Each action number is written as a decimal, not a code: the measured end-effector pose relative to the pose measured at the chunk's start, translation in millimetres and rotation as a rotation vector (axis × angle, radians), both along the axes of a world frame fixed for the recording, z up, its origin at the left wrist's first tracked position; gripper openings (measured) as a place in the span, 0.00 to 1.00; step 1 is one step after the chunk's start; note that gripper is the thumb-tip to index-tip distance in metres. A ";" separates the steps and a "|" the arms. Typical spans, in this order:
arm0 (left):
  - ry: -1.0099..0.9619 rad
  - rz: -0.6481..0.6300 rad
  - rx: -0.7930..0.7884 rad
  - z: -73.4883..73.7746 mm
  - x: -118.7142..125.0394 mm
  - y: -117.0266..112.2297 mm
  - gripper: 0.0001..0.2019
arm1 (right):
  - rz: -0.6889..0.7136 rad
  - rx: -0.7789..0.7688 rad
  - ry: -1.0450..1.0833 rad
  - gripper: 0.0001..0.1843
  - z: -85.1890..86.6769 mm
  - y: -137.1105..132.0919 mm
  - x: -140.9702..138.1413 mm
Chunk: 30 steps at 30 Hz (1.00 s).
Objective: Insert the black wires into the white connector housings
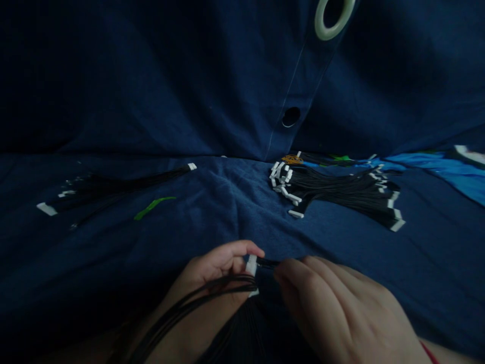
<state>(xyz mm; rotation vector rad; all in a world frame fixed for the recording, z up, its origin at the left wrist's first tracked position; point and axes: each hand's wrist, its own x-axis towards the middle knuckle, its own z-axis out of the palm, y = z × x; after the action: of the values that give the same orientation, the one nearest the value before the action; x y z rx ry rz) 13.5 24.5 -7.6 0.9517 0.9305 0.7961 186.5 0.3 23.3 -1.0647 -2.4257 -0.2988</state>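
My left hand is closed round a bunch of thin black wires that run back over my wrist, its thumb and forefinger pinching a small white connector. My right hand is closed in a pinch on a short black wire end that meets that connector. Both hands sit low at the front centre, over dark blue cloth.
A large bundle of black wires with white connectors lies at right centre. A thinner bundle lies at left, with a green strip beside it. A tape roll hangs at the top, and bright blue fabric lies far right.
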 end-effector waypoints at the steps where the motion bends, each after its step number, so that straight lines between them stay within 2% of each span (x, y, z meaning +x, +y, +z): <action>1: -0.004 -0.007 -0.005 -0.3 -0.6 0.9 0.12 | -0.009 0.000 -0.004 0.12 -0.9 -0.2 0.0; 6: 0.013 -0.136 0.030 -2.8 -4.5 3.4 0.13 | -0.024 -0.015 -0.008 0.13 -1.9 -0.2 -1.4; 11: 0.100 -0.105 0.140 -2.5 -2.1 -4.7 0.11 | -0.058 -0.031 -0.006 0.13 -2.5 -1.5 -3.3; 19: 0.104 -0.085 0.082 5.0 1.1 -7.6 0.08 | -0.044 -0.057 0.033 0.14 -5.6 -2.2 -2.5; 23: 0.063 -0.119 0.023 3.7 -1.1 -10.4 0.08 | -0.018 -0.066 0.026 0.14 -9.5 -3.2 -4.2; 26: 0.099 -0.125 0.045 1.4 -2.5 -10.5 0.09 | -0.006 -0.085 0.037 0.15 -11.7 -4.4 -5.2; 30: 0.060 -0.158 0.014 0.8 -3.9 -3.9 0.09 | -0.022 -0.047 0.039 0.13 -6.6 -1.2 -2.1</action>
<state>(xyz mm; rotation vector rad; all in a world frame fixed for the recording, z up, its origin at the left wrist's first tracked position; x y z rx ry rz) 9.6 20.6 -6.8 1.0524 0.8904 0.6433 184.5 -0.9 16.7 -1.1073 -2.3986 -0.2271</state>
